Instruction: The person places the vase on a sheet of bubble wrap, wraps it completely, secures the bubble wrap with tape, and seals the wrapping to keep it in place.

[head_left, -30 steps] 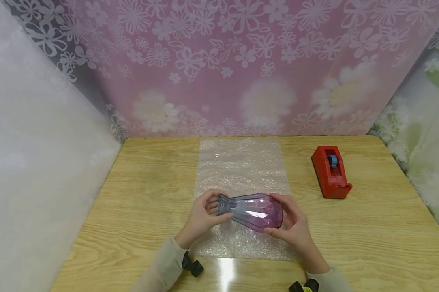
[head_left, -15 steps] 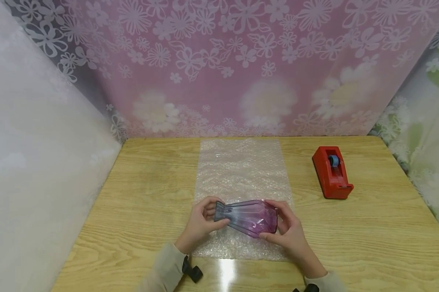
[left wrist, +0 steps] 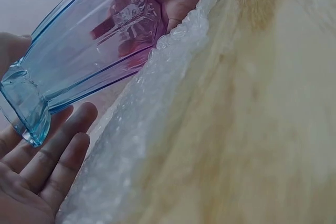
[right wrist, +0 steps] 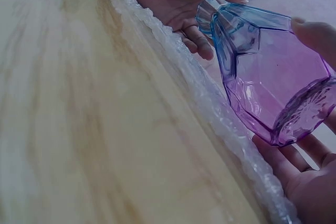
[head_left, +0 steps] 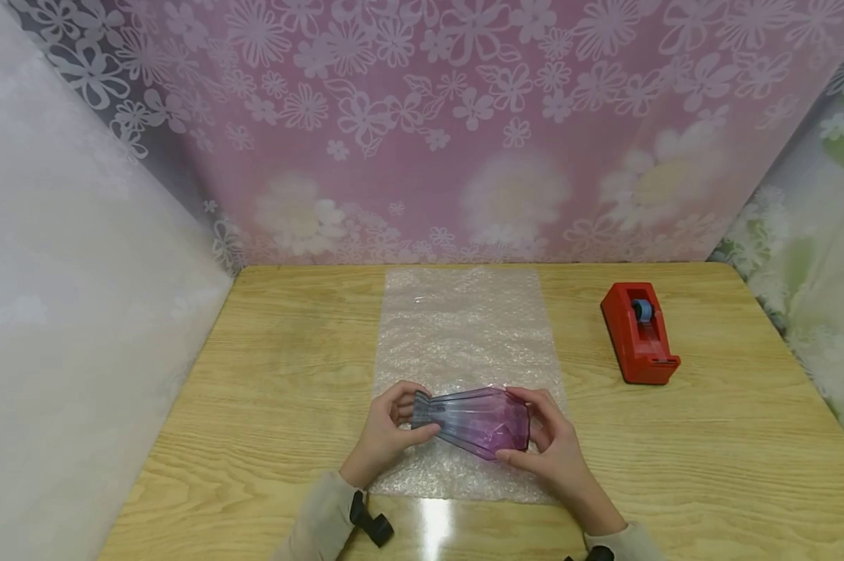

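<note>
A faceted glass vase (head_left: 474,421), blue-grey at the neck and purple at the base, lies sideways between both hands in the head view. My left hand (head_left: 386,430) holds it by the flared neck, thumb on the near side and fingers beyond. The base is gripped by my right hand (head_left: 552,436), its thumb at the near edge. In the left wrist view the vase (left wrist: 94,40) tilts with its blue mouth toward the left fingers (left wrist: 55,156). From the right wrist, the vase's patterned base (right wrist: 307,108) faces the right palm. Bubble wrap (head_left: 467,327) lies flat beneath.
A red tape dispenser (head_left: 639,331) with a blue-cored roll stands on the wooden table (head_left: 295,351), right of the bubble wrap. A pink floral curtain (head_left: 407,132) hangs along the table's back edge. Pale cloth (head_left: 78,273) hangs at the left side.
Both hands have brought the vase slightly toward the person and a little left, mostly in the first half second. The hold at neck and base stays the same.
</note>
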Demonstrator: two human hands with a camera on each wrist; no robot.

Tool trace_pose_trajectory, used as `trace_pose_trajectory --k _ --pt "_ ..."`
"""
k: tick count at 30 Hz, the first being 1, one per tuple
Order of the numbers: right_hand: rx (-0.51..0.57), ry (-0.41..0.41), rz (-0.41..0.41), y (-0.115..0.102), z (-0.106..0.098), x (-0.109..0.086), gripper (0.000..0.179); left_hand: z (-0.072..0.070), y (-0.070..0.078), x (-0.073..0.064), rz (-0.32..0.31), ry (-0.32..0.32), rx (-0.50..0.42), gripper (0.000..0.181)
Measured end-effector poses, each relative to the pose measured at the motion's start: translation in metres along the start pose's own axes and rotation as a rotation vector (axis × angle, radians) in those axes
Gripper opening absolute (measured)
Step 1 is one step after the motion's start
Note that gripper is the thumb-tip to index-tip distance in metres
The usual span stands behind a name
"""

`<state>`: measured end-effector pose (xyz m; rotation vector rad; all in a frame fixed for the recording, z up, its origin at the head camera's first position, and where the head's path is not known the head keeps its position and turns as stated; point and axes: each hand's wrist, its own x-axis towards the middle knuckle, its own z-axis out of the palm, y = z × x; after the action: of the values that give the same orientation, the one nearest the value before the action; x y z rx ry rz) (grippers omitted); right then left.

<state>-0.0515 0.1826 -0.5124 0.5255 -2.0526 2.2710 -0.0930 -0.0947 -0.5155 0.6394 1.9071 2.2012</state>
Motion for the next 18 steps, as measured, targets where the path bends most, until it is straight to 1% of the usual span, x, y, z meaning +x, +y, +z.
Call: trace_pose_trajectory --k 6,12,18 --pt "-0.018 -0.004 0.03 -0.0014 -0.0003 0.0 0.085 0.0007 0.0005 -0.0003 -0.004 -0.001 0.012 0.04" --pt "-0.026 -0.014 0.027 -0.0011 -0.0018 0.0018 0.084 0.0007 0.0015 -0.0008 -0.02 0.013 0.049 0.041" --pt "-0.031 -0.028 0.008 0.0011 -0.0043 0.005 0.085 0.0015 0.0015 -0.0005 -0.015 0.025 0.058 0.04"
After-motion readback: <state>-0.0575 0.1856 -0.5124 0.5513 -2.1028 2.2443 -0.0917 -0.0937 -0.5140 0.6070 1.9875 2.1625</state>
